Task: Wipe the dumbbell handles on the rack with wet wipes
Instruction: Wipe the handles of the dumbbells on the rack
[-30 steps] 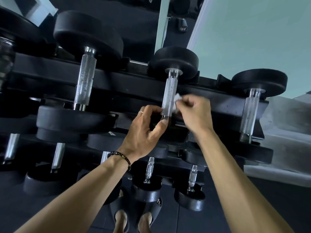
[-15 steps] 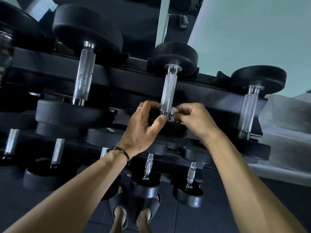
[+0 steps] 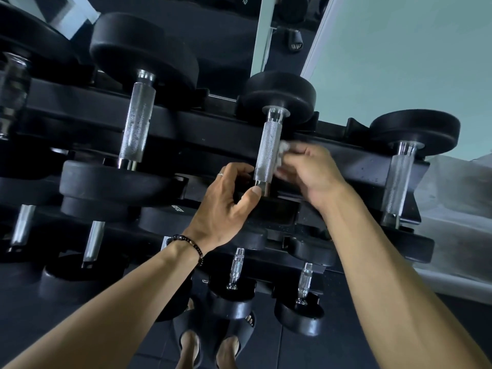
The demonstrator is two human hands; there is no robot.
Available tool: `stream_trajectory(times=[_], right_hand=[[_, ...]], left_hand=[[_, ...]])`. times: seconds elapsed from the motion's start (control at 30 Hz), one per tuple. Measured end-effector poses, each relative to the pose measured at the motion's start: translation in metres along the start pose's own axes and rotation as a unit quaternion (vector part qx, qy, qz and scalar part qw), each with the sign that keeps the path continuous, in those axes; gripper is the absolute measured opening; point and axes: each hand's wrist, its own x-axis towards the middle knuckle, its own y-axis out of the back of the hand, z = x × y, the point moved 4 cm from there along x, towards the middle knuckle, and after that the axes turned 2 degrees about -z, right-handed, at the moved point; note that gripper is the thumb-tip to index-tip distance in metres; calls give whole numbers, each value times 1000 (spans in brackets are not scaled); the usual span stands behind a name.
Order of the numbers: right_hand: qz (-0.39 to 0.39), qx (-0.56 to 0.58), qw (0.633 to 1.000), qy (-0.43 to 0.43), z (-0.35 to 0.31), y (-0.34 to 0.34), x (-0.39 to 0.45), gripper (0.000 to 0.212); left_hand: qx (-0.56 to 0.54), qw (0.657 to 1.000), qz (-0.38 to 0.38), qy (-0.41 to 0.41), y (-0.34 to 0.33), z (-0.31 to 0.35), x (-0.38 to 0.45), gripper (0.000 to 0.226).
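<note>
1. The handle (image 3: 267, 153) I'm working on belongs to the middle dumbbell on the top shelf of the rack (image 3: 346, 166). Its far weight (image 3: 279, 98) sits above the handle, and the near end drops behind the shelf's front bar.
2. My right hand (image 3: 308, 171) pinches the wet wipe (image 3: 282, 148) and presses it against the right side of that handle, about halfway along.
3. My left hand (image 3: 229, 203) is curled at the handle's near end, thumb tip touching the smooth collar, fingers hooked behind on the left. I judge it's steadying the bar.
4. The wipe looks thin, soft and limp. I'd keep it bunched between the fingertips so it doesn't fold away or tear on the rough grip.
5. The handle is stiff metal with a rough cross-hatched surface, so the wipe should drag, not slide.
6. The dumbbell is probably heavy. I'd leave it cradled and roll it by the collar rather than lift it.
7. Other handles wait left (image 3: 137, 121) and right (image 3: 398, 179) of this one.
</note>
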Motion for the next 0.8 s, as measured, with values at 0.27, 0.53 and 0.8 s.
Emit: stream_trajectory(times=[0.27,0.53,0.8], right_hand=[[3,-53,998,-17,16,0,-5,20],[34,49,998,33,-11,-9,35,36],[-56,-96,994,0,18,2,7,27]], left_hand=[[4,1000,4,10,1,-1,0,39],[1,1000,8,10,0,2,-1,39],[2,1000,13,0,-2,3,-1,41]])
